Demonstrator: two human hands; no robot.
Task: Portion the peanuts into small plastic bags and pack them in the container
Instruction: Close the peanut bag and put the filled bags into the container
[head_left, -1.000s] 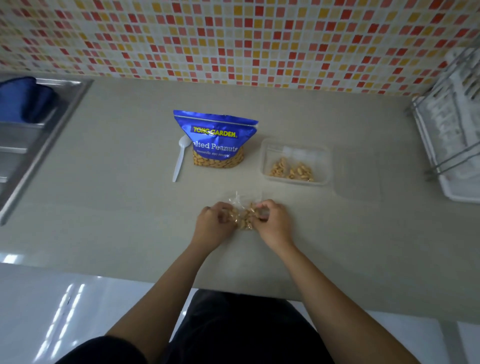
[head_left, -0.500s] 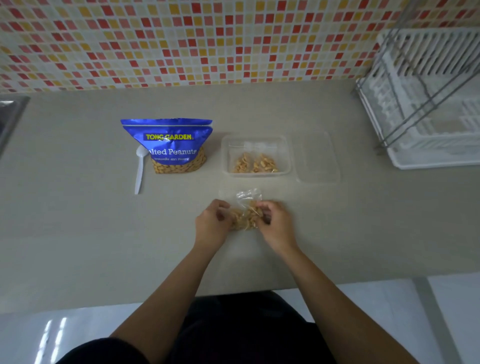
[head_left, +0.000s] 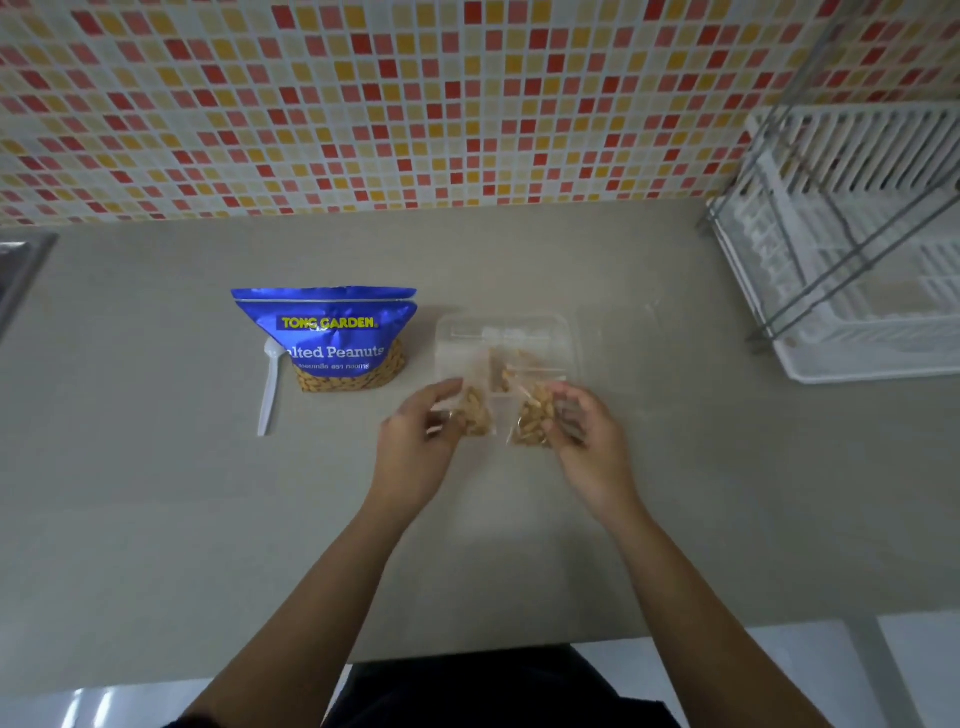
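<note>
Head view: the countertop (head_left: 156, 519) runs from the tiled wall (head_left: 363, 104) at the far side to its near edge at the person's body. The clear container (head_left: 569, 338) sits mid-counter and serves as the reference. Just left of the container stands the peanut pouch (head_left: 324, 332); the white plastic spoon (head_left: 270, 384) lies touching the pouch's left side. Far right of the container, the white dish rack (head_left: 857, 312) fills the corner against the wall. Far left, a sink edge (head_left: 21, 265) enters the frame. A faint clear lid (head_left: 623, 353) lies flat just right of the container. Bare counter shows between the container and the wall, between the lid and the rack, and nearer than the container on either side of the forearms.

The container's long axis runs left to right, parallel to the wall; peanut portions lie inside it. The spoon's long axis runs toward the wall, bowl at the far end.

At the container's near edge, the left hand (head_left: 421, 441) pinches the small plastic bag (head_left: 532, 421) between thumb and fingers, and the right hand (head_left: 587, 441) grips it with curled fingers. Peanuts show in two clumps, one at each hand; blur prevents telling whether this is one bag or two, or which way it points.

The pouch front reads "TONG GARDEN" in yellow and "lted Peanuts" in white; the smaller line beneath is illegible
</note>
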